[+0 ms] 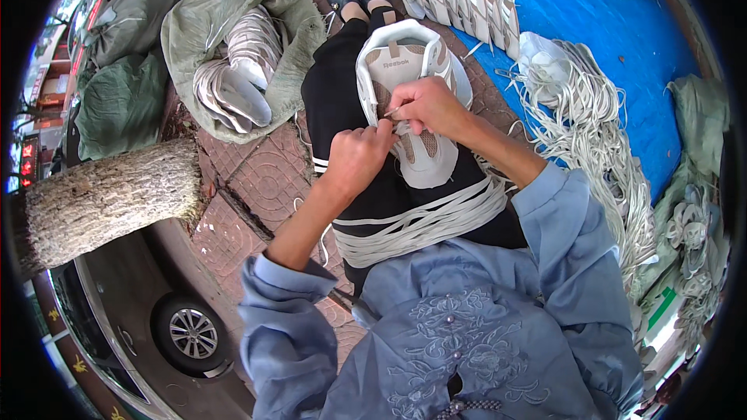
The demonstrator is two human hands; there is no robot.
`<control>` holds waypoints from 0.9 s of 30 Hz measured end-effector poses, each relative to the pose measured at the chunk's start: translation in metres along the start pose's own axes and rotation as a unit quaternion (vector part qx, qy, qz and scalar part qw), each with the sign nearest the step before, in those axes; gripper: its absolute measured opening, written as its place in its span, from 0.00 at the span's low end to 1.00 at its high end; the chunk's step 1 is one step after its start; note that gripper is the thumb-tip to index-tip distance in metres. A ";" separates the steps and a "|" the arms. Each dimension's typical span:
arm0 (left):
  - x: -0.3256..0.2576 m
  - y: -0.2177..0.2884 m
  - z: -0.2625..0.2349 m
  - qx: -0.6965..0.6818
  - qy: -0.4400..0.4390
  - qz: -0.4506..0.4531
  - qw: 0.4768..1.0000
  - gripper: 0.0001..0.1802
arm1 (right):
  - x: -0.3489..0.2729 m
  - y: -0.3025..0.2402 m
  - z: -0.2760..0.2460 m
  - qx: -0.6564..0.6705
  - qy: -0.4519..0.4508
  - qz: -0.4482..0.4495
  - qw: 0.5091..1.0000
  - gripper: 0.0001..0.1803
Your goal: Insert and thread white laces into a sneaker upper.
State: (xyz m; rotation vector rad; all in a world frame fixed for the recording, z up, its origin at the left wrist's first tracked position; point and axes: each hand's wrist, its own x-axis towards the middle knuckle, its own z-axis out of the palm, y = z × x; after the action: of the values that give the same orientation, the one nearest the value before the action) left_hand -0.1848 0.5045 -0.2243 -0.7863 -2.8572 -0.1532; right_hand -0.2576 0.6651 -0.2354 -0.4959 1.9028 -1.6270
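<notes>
Beige-and-white mesh shoe upper (428,142), long axis near–far, toe near. Right hand (434,109) over its middle, left hand (359,157) at left edge — fingertips pinched narrow, contents unclear.

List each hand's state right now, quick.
Left hand: closed, fingers curled at the shoe upper; whether it grips anything is hidden.
Right hand: closed in a pinch over the shoe upper; what it holds is too small to tell.

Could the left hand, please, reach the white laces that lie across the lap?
Probably yes: the white laces lie mostly uncovered, close to the left hand, though it is busy at the shoe upper.
</notes>
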 end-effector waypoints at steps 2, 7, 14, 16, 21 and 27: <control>-0.003 0.003 0.003 -0.010 0.018 -0.001 1.000 0.13 | 0.002 -0.002 0.000 -0.044 0.003 -0.016 0.999 0.03; 0.004 0.003 -0.004 -0.038 -0.007 -0.017 0.999 0.14 | 0.010 -0.007 -0.006 -0.012 -0.086 0.028 0.996 0.02; -0.001 0.000 -0.004 -0.035 -0.037 -0.006 0.999 0.13 | 0.005 -0.014 0.006 -0.166 -0.078 0.018 0.983 0.03; 0.001 0.002 -0.001 -0.007 -0.044 -0.008 0.999 0.13 | 0.009 -0.004 0.002 -0.359 -0.031 -0.171 0.917 0.05; -0.009 0.000 0.009 0.023 0.042 0.015 0.999 0.11 | 0.009 -0.012 0.005 -0.298 -0.036 -0.098 0.949 0.04; -0.011 0.006 0.018 0.009 0.110 -0.038 0.993 0.12 | 0.020 -0.011 0.004 -0.240 -0.078 -0.025 0.967 0.05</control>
State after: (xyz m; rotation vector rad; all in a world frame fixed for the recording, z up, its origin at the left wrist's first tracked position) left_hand -0.1745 0.5067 -0.2441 -0.6145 -2.6772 -0.2109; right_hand -0.2708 0.6477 -0.2283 -0.8462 2.1737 -1.1068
